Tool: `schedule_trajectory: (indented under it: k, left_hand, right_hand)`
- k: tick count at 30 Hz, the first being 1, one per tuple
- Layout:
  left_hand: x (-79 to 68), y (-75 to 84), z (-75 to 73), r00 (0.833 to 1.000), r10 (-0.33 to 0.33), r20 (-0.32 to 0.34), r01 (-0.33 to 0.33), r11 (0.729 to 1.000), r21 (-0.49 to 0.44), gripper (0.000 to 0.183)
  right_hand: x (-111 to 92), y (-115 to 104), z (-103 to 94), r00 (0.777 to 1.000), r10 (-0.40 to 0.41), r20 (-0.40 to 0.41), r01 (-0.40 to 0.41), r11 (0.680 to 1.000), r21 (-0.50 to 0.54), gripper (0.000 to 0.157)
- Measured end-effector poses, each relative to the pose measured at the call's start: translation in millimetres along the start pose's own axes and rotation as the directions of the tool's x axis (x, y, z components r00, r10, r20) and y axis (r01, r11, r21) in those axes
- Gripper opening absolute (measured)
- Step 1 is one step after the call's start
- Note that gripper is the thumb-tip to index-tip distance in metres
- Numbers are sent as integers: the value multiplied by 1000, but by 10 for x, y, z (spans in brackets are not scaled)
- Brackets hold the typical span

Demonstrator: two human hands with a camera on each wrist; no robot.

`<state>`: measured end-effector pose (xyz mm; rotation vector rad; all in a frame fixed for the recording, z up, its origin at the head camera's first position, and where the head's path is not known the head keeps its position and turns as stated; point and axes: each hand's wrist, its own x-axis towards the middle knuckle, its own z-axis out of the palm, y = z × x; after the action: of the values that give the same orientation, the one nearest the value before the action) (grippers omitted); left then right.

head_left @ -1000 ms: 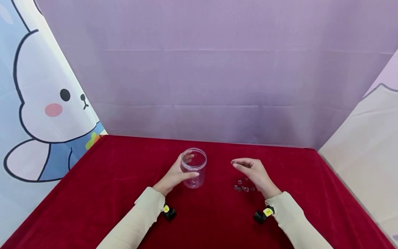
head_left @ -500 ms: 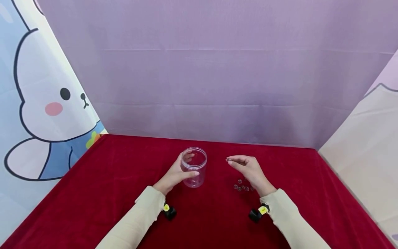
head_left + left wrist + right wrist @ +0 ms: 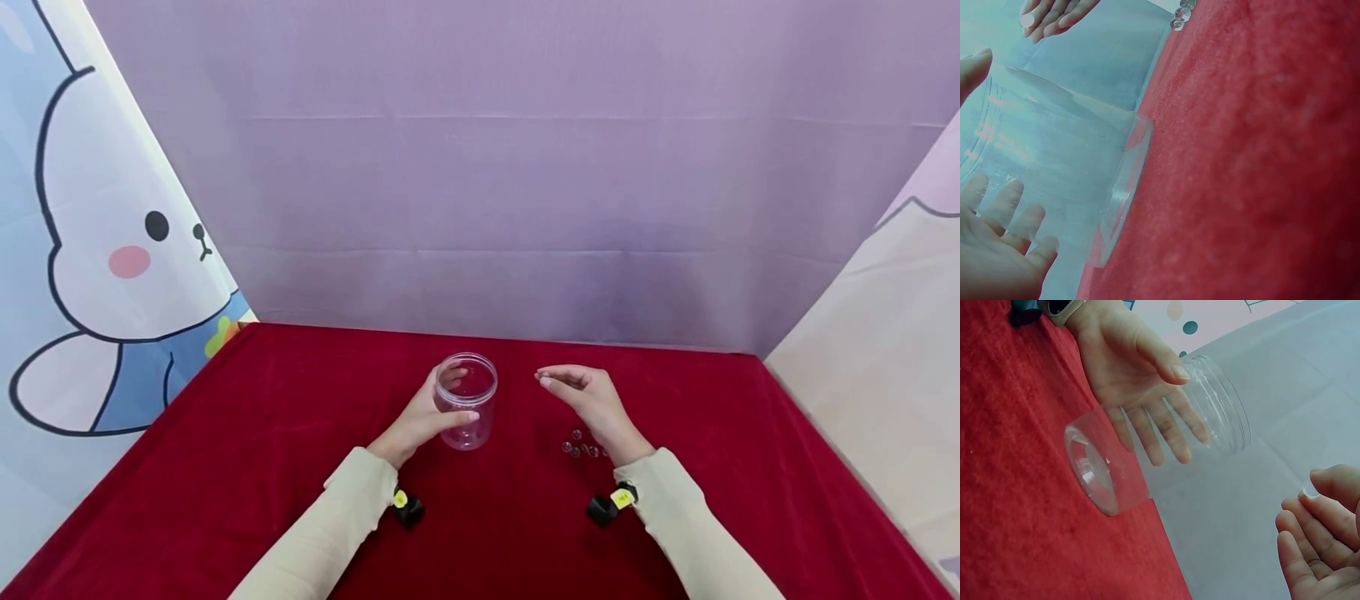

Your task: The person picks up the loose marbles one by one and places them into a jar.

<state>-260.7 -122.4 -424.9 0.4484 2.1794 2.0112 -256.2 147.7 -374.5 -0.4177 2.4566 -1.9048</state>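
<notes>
An open, clear plastic jar (image 3: 482,414) stands upright on the red cloth, with no lid on it. My left hand (image 3: 422,418) grips its side, thumb at the front and fingers round the back; the right wrist view shows those fingers through the jar wall (image 3: 1166,469). To the right of the jar, my right hand (image 3: 597,406) is raised above the cloth. Its thumb and forefinger pinch a small clear marble (image 3: 1310,491), mostly covered by the fingertips. Several more glass marbles (image 3: 567,447) lie loose on the cloth below that hand, partly hidden by its wrist.
Red cloth (image 3: 225,467) covers the table. A plain mauve curtain (image 3: 480,183) hangs along its back edge. Printed sheets stand at both sides, the left one with a cartoon rabbit (image 3: 97,225).
My right hand has moved left and slightly away from me, carrying the pinched marble closer to the jar. My left hand and the jar have stayed in place.
</notes>
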Motion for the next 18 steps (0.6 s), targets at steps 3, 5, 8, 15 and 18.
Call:
schedule_trajectory:
  k: [3,5,8,15,18]
  left_hand:
    - [-12,-4,-5,1000,-9,4,9,1000,1,81]
    - [-22,0,-9,1000,-15,4,15,1000,0,81]
    - [-35,14,-13,1000,-13,6,13,1000,-1,80]
    - [-52,7,-27,1000,-13,9,13,1000,8,82]
    - [-57,-2,-40,1000,-13,9,13,1000,9,81]
  right_hand:
    - [-8,-21,27,1000,12,-5,-12,1000,11,33]
    - [-11,-45,42,1000,11,-2,-11,1000,14,33]
    - [-5,-92,68,1000,9,-16,-8,999,31,33]
    - [36,-172,131,999,-27,-18,28,998,65,34]
    - [40,-194,168,1000,-23,-7,23,997,70,32]
